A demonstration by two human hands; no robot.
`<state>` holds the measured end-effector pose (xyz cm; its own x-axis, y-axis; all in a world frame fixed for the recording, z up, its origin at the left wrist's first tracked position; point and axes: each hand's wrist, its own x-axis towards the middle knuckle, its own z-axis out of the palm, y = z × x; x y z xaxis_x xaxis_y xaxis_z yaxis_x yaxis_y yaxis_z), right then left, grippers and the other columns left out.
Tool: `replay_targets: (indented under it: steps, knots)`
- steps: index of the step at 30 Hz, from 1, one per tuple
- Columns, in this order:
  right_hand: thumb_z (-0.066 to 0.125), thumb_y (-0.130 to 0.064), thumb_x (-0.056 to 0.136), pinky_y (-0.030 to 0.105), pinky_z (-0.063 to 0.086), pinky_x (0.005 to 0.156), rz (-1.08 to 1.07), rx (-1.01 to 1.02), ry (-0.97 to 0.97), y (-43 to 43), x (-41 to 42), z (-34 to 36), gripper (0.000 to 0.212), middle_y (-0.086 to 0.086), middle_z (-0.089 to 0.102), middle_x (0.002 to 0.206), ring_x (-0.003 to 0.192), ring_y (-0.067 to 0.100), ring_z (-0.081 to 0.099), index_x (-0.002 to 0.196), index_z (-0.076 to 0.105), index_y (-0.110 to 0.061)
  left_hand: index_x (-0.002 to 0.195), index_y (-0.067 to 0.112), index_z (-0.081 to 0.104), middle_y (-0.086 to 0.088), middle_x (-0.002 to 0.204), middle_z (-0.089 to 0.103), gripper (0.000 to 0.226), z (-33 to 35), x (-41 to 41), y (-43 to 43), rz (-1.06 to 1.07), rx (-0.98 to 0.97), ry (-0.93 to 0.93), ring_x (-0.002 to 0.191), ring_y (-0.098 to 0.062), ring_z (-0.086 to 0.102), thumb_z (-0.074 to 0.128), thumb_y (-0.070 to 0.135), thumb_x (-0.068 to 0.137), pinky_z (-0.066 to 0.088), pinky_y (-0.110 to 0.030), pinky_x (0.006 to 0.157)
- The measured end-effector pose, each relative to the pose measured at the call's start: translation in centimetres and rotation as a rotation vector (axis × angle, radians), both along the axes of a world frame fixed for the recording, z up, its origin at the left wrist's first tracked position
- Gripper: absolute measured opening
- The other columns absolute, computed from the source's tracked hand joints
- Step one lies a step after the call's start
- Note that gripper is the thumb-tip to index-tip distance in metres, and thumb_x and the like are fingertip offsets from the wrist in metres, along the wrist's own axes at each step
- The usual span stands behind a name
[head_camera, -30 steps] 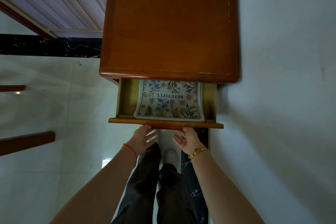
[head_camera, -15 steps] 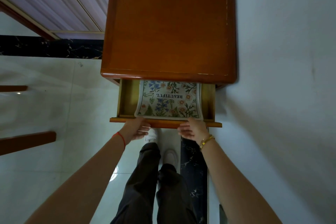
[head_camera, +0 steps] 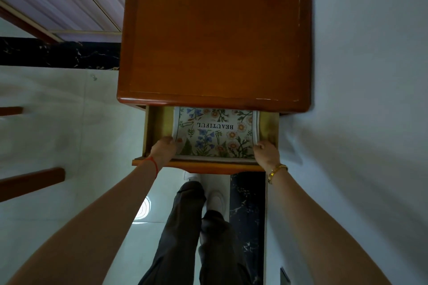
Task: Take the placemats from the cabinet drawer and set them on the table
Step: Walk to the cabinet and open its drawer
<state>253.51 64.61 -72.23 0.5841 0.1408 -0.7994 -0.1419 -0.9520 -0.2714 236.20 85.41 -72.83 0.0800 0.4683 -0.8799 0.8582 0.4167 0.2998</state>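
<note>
So the flowery placemat (head_camera: 215, 133) is lying flat in the open drawer (head_camera: 159, 125) of the wooden cabinet (head_camera: 215, 37), printed side up. The left hand (head_camera: 165, 149) is at its near left corner, thumb on top of the cloth and fingers curled at the edge. The right hand (head_camera: 266, 151) has the near right corner, fingers bent round that edge. Can't see any fingertips underneath tbh.

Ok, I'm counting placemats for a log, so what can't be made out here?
1. How many there are: in the head view, the top placemat covers any beneath it.
2. Its far end: hidden under the cabinet top.
3. Fingertips of the left hand and right hand: behind the hands' backs.
</note>
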Motion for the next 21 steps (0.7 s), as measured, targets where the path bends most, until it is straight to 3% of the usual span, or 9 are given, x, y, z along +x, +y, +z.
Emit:
replay_targets:
  steps: [1,4,6,8,10,12,15,19,21]
  knots:
    - [0.041,-0.016,0.098,0.025,0.039,0.076,-0.008,-0.013,0.020,0.1,0.1,-0.3,0.034,0.017,0.060,0.125,0.102,0.032,0.059,0.127,0.055,-0.004,0.138,0.002,0.049,-0.020,0.139,0.054,0.040,-0.4,0.2,0.0,0.003,0.006,0.011,0.127,-0.036,0.054,0.045,0.019,0.102,0.051,-0.030,0.078]
    - [0.044,-0.017,0.097,0.025,0.037,0.072,-0.041,-0.041,0.032,0.6,0.3,-1.1,0.036,0.017,0.060,0.125,0.104,0.032,0.060,0.130,0.053,-0.004,0.148,0.009,0.032,-0.018,0.143,0.049,0.046,-0.3,0.3,0.1,-0.335,0.027,0.077,0.130,-0.032,0.052,0.041,0.017,0.104,0.049,-0.035,0.099]
    - [0.048,-0.015,0.095,0.024,0.037,0.070,-0.074,-0.058,0.021,1.0,0.5,-1.1,0.037,0.016,0.061,0.125,0.094,0.030,0.060,0.130,0.053,-0.003,0.145,0.010,0.038,-0.018,0.136,0.055,0.046,-0.9,0.8,0.9,-0.253,0.043,0.091,0.120,-0.032,0.058,0.043,0.028,0.103,0.049,-0.037,0.096]
    - [0.051,-0.012,0.093,0.024,0.038,0.069,-0.086,-0.078,0.009,1.2,0.5,-1.2,0.029,0.014,0.064,0.116,0.081,0.023,0.053,0.118,0.058,-0.002,0.118,0.007,0.059,-0.015,0.114,0.065,0.039,-0.8,0.9,1.4,-0.207,0.095,0.143,0.093,-0.027,0.062,0.049,0.040,0.099,0.049,-0.034,0.084]
    - [0.053,-0.010,0.089,0.025,0.042,0.069,-0.114,-0.094,0.000,1.3,0.6,-1.4,0.023,0.015,0.068,0.110,0.078,0.023,0.054,0.107,0.063,0.000,0.094,0.008,0.063,-0.009,0.094,0.065,0.026,-0.5,1.4,1.9,-0.215,0.077,0.128,0.082,-0.025,0.060,0.052,0.032,0.099,0.051,-0.034,0.086]
    - [0.056,-0.010,0.086,0.027,0.047,0.073,-0.149,-0.104,-0.010,1.4,0.8,-1.1,0.026,0.016,0.067,0.112,0.087,0.028,0.060,0.109,0.062,0.000,0.087,0.006,0.062,-0.010,0.087,0.059,0.015,-0.6,1.0,2.4,-0.122,0.081,0.136,0.084,-0.029,0.059,0.057,0.018,0.095,0.052,-0.035,0.085]
    - [0.056,-0.008,0.089,0.030,0.046,0.088,-0.211,-0.126,-0.045,1.6,1.2,-0.2,0.039,0.019,0.060,0.127,0.116,0.034,0.057,0.126,0.054,0.003,0.082,0.001,0.066,-0.011,0.071,0.058,0.006,-0.8,0.2,3.2,-0.049,0.031,0.097,0.079,-0.029,0.059,0.064,0.006,0.086,0.055,-0.043,0.088]
    - [0.048,-0.004,0.092,0.026,0.040,0.066,-0.226,-0.131,-0.018,1.5,1.4,0.1,0.021,0.023,0.064,0.107,0.101,0.035,0.061,0.104,0.063,0.005,0.086,0.009,0.069,-0.016,0.091,0.068,0.011,-1.3,-0.2,3.4,-0.063,-0.055,0.043,0.096,-0.038,0.070,0.064,0.000,0.085,0.055,-0.048,0.094]
    - [0.046,-0.003,0.093,0.023,0.037,0.071,-0.245,-0.108,-0.020,1.6,1.2,0.3,0.027,0.022,0.063,0.115,0.104,0.035,0.059,0.113,0.063,0.004,0.105,0.007,0.071,-0.019,0.109,0.069,0.024,-1.3,-0.4,3.1,-0.073,-0.035,0.012,0.104,-0.039,0.067,0.062,-0.002,0.085,0.054,-0.050,0.095]
